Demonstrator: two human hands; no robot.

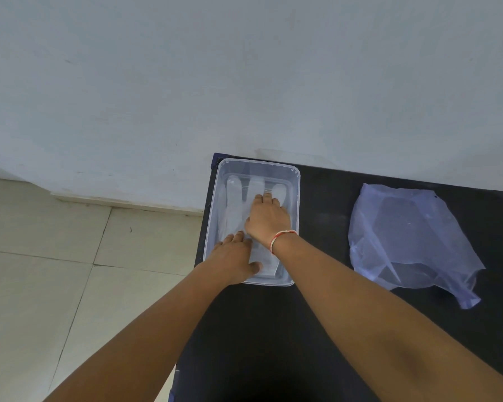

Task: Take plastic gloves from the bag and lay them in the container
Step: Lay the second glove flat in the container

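Note:
A clear plastic container (295, 181) sits at the far left corner of the black table (325, 221). Thin see-through plastic gloves (233, 198) lie flat inside it, fingers pointing to the far wall. My right hand (269, 219) rests palm down on the gloves in the middle of the container, fingers spread slightly. My left hand (234, 258) lies flat on the cuff end of the gloves near the container's front edge. Neither hand grips anything. A crumpled translucent plastic bag (410, 236) lies on the table to the right.
The table's left edge runs just beside the container, with tiled floor (70, 256) below. A pale wall (244, 82) stands right behind the table. Bare black tabletop lies between container and bag and toward me.

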